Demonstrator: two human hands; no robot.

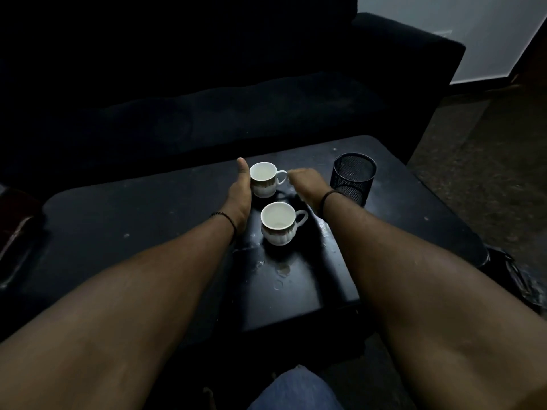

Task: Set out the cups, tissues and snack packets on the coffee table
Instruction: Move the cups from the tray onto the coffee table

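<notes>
Two white ribbed cups stand on the dark coffee table [133, 220]. The far cup [264, 180] has my left hand [239, 193] flat against its left side, thumb up, fingers hidden. My right hand [306, 183] is curled at this cup's handle, fingertips pinched on it. The near cup [278, 224] stands free between my wrists, its handle pointing right. No tissues or snack packets are in view.
The cups rest on a glossy black tray-like slab [296, 288] with wet spots. A black mesh holder [352, 177] stands right of my right hand. A dark sofa [207, 119] runs behind the table. A dark object [20, 232] lies at the left edge, a black bag [512, 273] on the floor at right.
</notes>
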